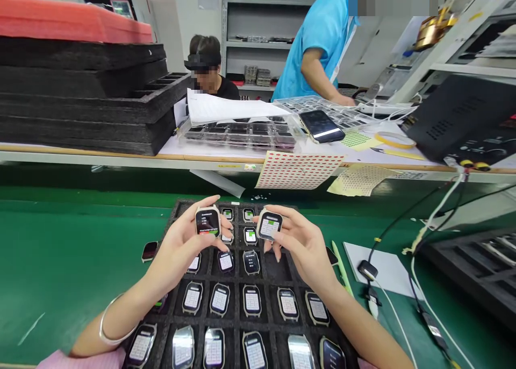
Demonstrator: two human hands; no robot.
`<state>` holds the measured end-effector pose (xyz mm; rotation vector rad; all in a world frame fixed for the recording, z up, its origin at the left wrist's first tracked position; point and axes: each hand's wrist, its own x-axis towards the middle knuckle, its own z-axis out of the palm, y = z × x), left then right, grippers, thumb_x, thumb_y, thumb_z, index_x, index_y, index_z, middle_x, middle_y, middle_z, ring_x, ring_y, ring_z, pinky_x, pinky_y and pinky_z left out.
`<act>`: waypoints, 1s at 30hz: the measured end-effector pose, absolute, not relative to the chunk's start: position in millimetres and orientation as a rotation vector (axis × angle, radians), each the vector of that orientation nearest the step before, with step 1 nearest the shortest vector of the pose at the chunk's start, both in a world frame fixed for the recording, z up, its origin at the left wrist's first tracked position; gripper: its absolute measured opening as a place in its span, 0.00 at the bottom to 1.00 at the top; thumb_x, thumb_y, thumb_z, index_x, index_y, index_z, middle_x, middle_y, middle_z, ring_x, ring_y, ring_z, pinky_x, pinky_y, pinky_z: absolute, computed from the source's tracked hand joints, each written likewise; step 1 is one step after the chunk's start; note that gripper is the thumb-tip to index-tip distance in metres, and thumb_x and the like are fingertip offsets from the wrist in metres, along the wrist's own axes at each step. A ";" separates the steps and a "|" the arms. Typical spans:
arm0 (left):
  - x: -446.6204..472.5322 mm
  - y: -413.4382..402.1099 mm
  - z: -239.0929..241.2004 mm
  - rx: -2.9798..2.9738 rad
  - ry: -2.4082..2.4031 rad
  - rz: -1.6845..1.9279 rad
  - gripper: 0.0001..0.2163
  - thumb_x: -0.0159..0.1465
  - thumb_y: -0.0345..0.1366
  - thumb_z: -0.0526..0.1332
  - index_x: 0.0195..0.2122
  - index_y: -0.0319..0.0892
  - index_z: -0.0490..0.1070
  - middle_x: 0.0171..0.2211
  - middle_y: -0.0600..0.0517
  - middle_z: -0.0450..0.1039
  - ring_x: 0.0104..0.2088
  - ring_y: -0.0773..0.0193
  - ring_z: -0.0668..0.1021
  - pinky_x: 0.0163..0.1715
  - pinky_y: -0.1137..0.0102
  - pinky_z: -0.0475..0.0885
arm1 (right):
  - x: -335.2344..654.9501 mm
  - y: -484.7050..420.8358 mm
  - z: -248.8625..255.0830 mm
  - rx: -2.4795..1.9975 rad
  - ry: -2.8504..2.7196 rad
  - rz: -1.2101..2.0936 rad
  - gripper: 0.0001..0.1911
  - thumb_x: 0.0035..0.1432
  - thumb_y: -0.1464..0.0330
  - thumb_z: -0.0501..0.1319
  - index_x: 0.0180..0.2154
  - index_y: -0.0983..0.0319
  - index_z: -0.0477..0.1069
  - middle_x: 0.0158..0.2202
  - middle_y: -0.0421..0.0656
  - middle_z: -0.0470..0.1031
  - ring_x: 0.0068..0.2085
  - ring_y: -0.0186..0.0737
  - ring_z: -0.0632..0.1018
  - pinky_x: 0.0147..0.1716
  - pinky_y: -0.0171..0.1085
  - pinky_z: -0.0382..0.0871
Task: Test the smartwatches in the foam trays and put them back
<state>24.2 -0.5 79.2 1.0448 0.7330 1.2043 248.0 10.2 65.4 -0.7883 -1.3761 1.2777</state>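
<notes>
My left hand (183, 240) holds a smartwatch (208, 221) without a strap, its dark screen showing lines of text and a red and green strip. In my right hand (300, 242) is another smartwatch (270, 225) with a pale case and a lit white screen with a green patch; the thumb lies on its lower edge. Both are held above a black foam tray (278, 267) with rows of compartments. Several watches sit there face up, among them one showing dark text (251, 262) and one with a list screen (252, 301). My forearms hide parts of the tray.
A lone watch (150, 251) lies left of the tray on the green mat (80, 250). To the right are a green pen (342, 269), a white pad (387, 267) and cables (433, 326). Stacked black foam trays (80, 100) and a phone (321, 126) occupy the shelf; two people are beyond.
</notes>
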 end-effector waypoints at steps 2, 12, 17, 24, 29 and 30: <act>24.4 -1.3 77.1 1.066 0.712 1.169 0.25 0.60 0.27 0.60 0.59 0.42 0.60 0.40 0.47 0.73 0.37 0.62 0.76 0.35 0.70 0.75 | 244.7 9.7 65.2 -0.849 -1.380 1.225 0.13 0.60 0.68 0.62 0.48 0.60 0.71 0.37 0.47 0.78 0.22 0.32 0.73 0.16 0.30 0.64; 27.0 2.1 69.2 1.108 0.642 1.120 0.26 0.60 0.26 0.62 0.59 0.43 0.59 0.42 0.47 0.72 0.41 0.60 0.75 0.39 0.68 0.75 | 245.7 8.8 65.2 -0.856 -1.433 1.417 0.22 0.58 0.68 0.63 0.55 0.59 0.68 0.40 0.47 0.77 0.29 0.38 0.77 0.17 0.31 0.68; 31.8 4.6 67.4 1.105 0.620 1.101 0.28 0.58 0.26 0.65 0.58 0.42 0.59 0.41 0.47 0.72 0.40 0.61 0.76 0.40 0.66 0.76 | 243.7 10.8 62.7 -0.835 -1.421 1.415 0.23 0.57 0.71 0.65 0.55 0.58 0.67 0.37 0.45 0.76 0.28 0.37 0.77 0.19 0.30 0.69; 35.7 6.8 66.8 1.124 0.650 1.092 0.27 0.61 0.30 0.63 0.60 0.41 0.56 0.37 0.48 0.73 0.37 0.61 0.77 0.34 0.67 0.78 | 247.6 13.0 61.5 -0.803 -1.394 1.428 0.21 0.58 0.70 0.64 0.53 0.59 0.70 0.37 0.46 0.78 0.27 0.38 0.77 0.18 0.32 0.68; 33.3 6.1 66.4 1.148 0.607 1.113 0.28 0.58 0.27 0.65 0.59 0.42 0.58 0.38 0.48 0.73 0.38 0.61 0.76 0.37 0.67 0.78 | 247.7 15.0 60.5 -0.894 -1.354 1.354 0.12 0.60 0.66 0.63 0.46 0.61 0.74 0.36 0.47 0.79 0.21 0.35 0.74 0.15 0.32 0.64; 33.1 6.2 66.0 1.159 0.590 1.111 0.27 0.58 0.27 0.65 0.58 0.42 0.60 0.37 0.49 0.73 0.38 0.61 0.76 0.36 0.67 0.78 | 247.1 15.1 60.4 -0.916 -1.353 1.333 0.12 0.59 0.66 0.64 0.45 0.61 0.74 0.35 0.47 0.79 0.20 0.34 0.73 0.14 0.31 0.63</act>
